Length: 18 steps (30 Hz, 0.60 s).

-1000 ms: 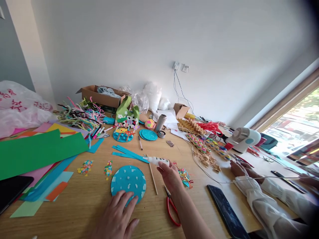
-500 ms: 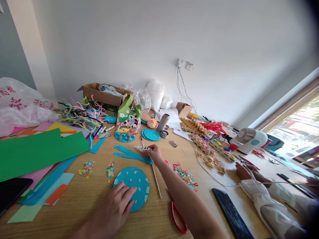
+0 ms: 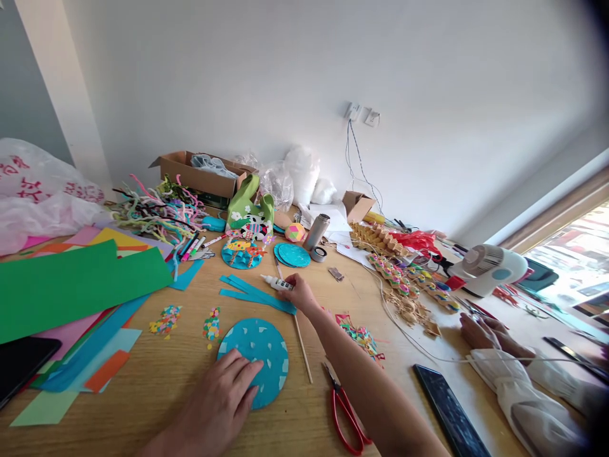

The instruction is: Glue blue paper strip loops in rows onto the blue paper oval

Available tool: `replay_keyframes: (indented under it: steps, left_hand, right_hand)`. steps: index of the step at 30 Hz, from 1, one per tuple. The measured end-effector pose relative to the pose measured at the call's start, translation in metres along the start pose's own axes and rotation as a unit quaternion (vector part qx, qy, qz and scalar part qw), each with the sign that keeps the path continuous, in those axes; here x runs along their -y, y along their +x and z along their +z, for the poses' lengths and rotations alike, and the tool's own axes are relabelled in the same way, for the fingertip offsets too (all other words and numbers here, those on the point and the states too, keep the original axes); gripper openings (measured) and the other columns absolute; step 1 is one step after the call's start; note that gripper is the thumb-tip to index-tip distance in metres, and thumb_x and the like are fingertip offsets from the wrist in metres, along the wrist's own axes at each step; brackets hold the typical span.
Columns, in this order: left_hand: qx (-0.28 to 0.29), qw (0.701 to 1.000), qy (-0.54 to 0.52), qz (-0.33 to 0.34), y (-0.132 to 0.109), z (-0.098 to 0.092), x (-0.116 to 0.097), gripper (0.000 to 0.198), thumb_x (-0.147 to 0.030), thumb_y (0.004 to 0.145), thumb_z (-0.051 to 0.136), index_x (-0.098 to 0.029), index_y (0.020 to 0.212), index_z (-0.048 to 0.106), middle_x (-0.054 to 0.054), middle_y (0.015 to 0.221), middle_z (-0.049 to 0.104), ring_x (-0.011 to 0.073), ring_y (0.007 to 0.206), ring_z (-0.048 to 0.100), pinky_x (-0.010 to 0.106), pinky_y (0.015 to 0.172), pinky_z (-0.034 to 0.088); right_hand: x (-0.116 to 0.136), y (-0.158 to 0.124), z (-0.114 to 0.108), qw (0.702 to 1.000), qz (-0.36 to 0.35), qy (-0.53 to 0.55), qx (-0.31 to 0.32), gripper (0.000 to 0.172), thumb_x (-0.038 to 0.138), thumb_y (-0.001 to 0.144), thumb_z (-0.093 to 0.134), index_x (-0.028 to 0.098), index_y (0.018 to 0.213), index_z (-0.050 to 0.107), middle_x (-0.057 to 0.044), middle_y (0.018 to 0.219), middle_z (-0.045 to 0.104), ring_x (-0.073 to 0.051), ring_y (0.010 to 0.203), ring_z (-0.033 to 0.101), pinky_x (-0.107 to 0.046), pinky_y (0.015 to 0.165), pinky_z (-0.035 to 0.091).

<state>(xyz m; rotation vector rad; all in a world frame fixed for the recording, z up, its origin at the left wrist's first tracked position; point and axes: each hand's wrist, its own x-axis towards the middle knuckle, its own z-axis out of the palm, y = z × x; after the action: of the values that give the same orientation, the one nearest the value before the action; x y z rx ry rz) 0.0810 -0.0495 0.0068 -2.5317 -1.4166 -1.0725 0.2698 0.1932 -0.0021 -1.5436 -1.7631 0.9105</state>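
Note:
My left hand (image 3: 227,387) rests with its fingers lying over the lower left of a round blue disc (image 3: 262,343), dotted with small pale blue pieces. In my right hand (image 3: 301,293) is a small white glue bottle (image 3: 276,282), its pointed tip turned left and held low above the table. Blue paper strips (image 3: 252,297) lie just beneath and left of that hand. A thin wooden stick (image 3: 303,350) runs below my right wrist. Red-handled scissors (image 3: 343,406) sit beside my right forearm, which partly covers them.
Paper confetti lies in two small piles (image 3: 165,319) to the left, near stacked green sheets (image 3: 85,282). A steel flask (image 3: 317,232), blue discs (image 3: 292,255) and a decorated disc (image 3: 242,255) stand farther back. To the right are a phone (image 3: 450,409), a white fan (image 3: 492,270) and another person's hands (image 3: 492,333).
The view has shifted slightly, so more of the scissors shows beside my right forearm. Both hands keep nearly the same places, the glue bottle still held.

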Motion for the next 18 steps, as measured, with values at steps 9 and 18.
replay_keyframes:
  steps: [9,18]
  left_hand:
    - [0.013,1.0,-0.023,-0.005,-0.002,0.004,0.0,0.029,-0.014,0.09,0.053,-0.023,0.116,0.061,0.001,0.096,0.071,0.0176,0.091,0.065,0.031,0.081,0.058]
    - [0.012,0.999,-0.034,-0.01,-0.003,0.005,0.001,0.027,-0.015,0.089,0.054,-0.024,0.114,0.062,0.0,0.095,0.071,0.0172,0.091,0.065,0.03,0.081,0.056]
  right_hand:
    - [0.008,-0.002,-0.004,0.999,-0.013,-0.042,-0.015,0.028,0.033,0.067,0.075,0.021,0.083,0.056,0.002,0.072,0.06,-0.016,0.068,0.057,-0.026,0.058,0.039]
    - [0.012,0.006,-0.004,0.995,-0.027,-0.095,-0.001,0.036,0.022,0.055,0.083,0.02,0.081,0.058,0.002,0.079,0.062,-0.017,0.076,0.057,-0.026,0.066,0.039]
